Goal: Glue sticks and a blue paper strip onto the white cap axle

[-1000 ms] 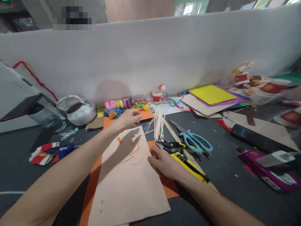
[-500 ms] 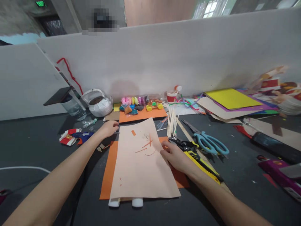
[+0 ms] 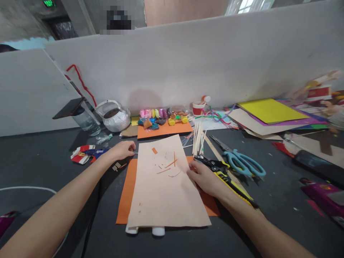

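Observation:
A peach sheet (image 3: pixel 166 193) lies on an orange sheet (image 3: pixel 123 200) on the dark table, with thin orange scraps (image 3: pixel 169 166) on its upper part. My left hand (image 3: pixel 123 149) rests by the sheet's upper left corner with its fingers curled; a thin grey tip shows at the fingertips, and I cannot tell whether they grip it. My right hand (image 3: pixel 202 179) lies on the sheet's right edge, fingertips flat on the paper. Just right of that hand are black-and-yellow cutters (image 3: pixel 212 165) and a yellow utility knife (image 3: pixel 233 186).
Blue scissors (image 3: pixel 242 163) and wooden sticks (image 3: pixel 199 138) lie to the right. Coloured clay pieces (image 3: pixel 158 115), a red cup (image 3: pixel 199 107) and a white kettle (image 3: pixel 114 120) line the white partition. Stacked coloured paper (image 3: pixel 268 110) sits far right, a crumpled wrapper (image 3: pixel 83 154) left.
My left hand has drawn back from the clay pieces to the sheet's upper left corner. The view has pulled back and shifted, and the sheet's bottom edge now shows. My right hand stays on the right edge.

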A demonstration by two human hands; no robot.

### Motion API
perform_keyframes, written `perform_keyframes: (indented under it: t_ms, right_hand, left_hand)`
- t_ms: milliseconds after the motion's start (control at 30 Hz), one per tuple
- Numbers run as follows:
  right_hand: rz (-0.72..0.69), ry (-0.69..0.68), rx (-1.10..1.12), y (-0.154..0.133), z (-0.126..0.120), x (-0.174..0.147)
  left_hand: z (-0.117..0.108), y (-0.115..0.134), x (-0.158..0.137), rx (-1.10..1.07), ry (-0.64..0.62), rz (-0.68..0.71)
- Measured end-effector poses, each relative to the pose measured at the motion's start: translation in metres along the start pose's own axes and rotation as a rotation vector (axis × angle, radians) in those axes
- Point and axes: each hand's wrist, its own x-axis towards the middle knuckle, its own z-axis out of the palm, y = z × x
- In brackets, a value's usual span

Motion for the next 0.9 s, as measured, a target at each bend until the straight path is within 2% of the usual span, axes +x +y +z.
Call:
perform_keyframes:
  t_ms: [200, 400, 667, 900]
  right_hand:
    - [0.009, 0.012, 0.062, -0.001, -0.002, -0.002]
    - [0.076, -0.081, 0.199, 0.003, 0.000, -0.005]
    - [0.106, -0.134, 0.293, 0.004, 0.002, -0.004]
    - [0.111, -0.149, 0.256, 0.001, 0.002, -0.006]
  left_hand:
    - [0.002, 0.001, -0.002, 0.033, 0.056, 0.016]
    - [0.004, 0.003, 0.002, -0.050, 0.182, -0.037]
    - [0.006, 0.012, 0.019, -0.301, 0.112, -0.031]
    - [0.006, 0.025, 0.013, -0.492, 0.133, -0.025]
